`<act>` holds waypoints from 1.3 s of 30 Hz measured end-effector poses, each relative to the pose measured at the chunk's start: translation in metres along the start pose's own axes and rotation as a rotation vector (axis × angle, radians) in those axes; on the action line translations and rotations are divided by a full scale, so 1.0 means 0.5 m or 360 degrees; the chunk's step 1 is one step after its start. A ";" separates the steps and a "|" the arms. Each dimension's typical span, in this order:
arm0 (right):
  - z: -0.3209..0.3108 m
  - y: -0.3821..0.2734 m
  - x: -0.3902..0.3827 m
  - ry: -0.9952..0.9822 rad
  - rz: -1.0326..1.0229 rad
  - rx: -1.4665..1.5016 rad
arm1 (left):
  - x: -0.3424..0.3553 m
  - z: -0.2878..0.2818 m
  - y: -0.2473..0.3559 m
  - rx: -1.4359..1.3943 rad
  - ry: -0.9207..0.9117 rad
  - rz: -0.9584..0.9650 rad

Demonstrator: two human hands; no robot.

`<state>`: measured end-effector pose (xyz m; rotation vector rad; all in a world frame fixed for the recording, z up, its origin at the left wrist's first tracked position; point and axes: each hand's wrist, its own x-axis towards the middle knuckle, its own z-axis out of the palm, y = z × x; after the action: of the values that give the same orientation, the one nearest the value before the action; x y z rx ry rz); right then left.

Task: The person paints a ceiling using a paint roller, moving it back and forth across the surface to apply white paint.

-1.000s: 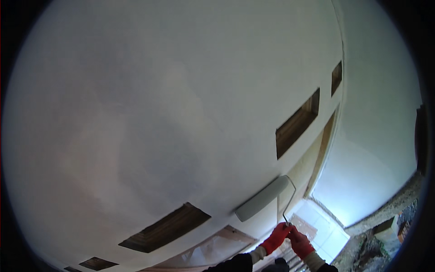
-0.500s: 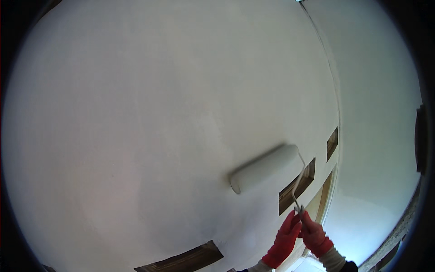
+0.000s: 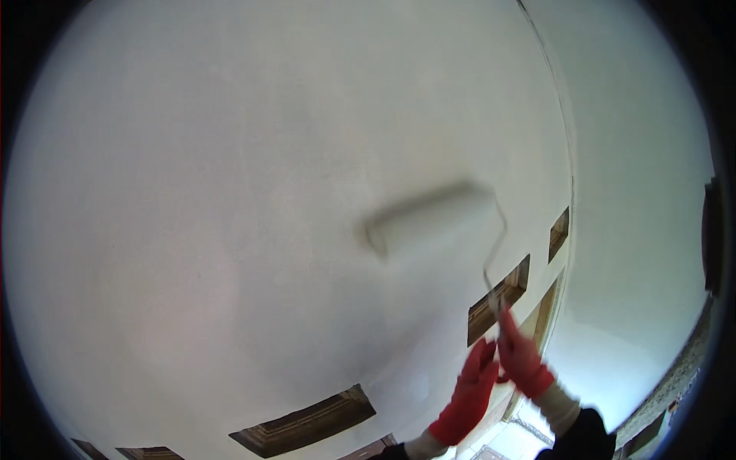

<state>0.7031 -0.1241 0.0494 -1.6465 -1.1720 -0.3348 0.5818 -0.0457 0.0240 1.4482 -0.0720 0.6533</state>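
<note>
A paint roller point(image 3: 433, 221) with a long whitish sleeve lies against the large pale painted surface point(image 3: 192, 192), blurred by motion. Its thin bent wire frame point(image 3: 498, 238) runs down from the sleeve's right end to the handle. My right hand point(image 3: 524, 359), in a red glove, is closed around the handle just below the wire. Lower and to the left, my left hand point(image 3: 469, 391), also red-gloved, has its fingers curled at the handle's lower end. Most of the handle is hidden by the gloves.
Brown-framed recessed openings break the surface: one at the lower middle point(image 3: 307, 422), one behind the handle point(image 3: 498, 299), a smaller one point(image 3: 559, 235) farther right. A dark crack line point(image 3: 563, 115) marks the corner with the pale greenish surface point(image 3: 636, 192) on the right.
The roller has moved up and slightly left across the pale surface. Both hands have risen with it, the right one more, and now sits clearly above the left.
</note>
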 end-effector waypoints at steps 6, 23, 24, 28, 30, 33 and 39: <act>0.046 0.079 -0.184 -0.0220 0.0248 0.0484 | -0.066 0.014 -0.046 -0.0037 -0.0097 -0.0449; 0.086 0.073 -0.259 -0.0296 0.0156 0.0203 | -0.147 -0.002 -0.149 -0.0027 0.0171 -0.0824; 0.067 0.038 -0.200 -0.0224 0.0112 0.0197 | -0.113 0.009 -0.085 -0.0303 0.0252 -0.0761; 0.026 -0.105 0.104 0.0190 -0.0190 0.0110 | -0.032 0.012 0.017 -0.0343 0.0335 -0.0268; 0.036 -0.095 0.122 0.0267 -0.0223 0.0212 | -0.031 0.016 0.016 -0.0203 0.0292 -0.0219; 0.070 -0.058 0.000 -0.0059 0.0062 0.0047 | -0.135 -0.012 -0.076 -0.0208 0.0433 -0.0439; 0.122 0.090 -0.413 -0.0592 0.0443 -0.0125 | -0.236 -0.025 -0.146 0.0068 0.0440 -0.1123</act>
<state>0.6206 -0.1802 -0.1467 -1.9688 -1.1871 0.1096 0.5133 -0.0765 -0.0935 1.2931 0.6453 0.2627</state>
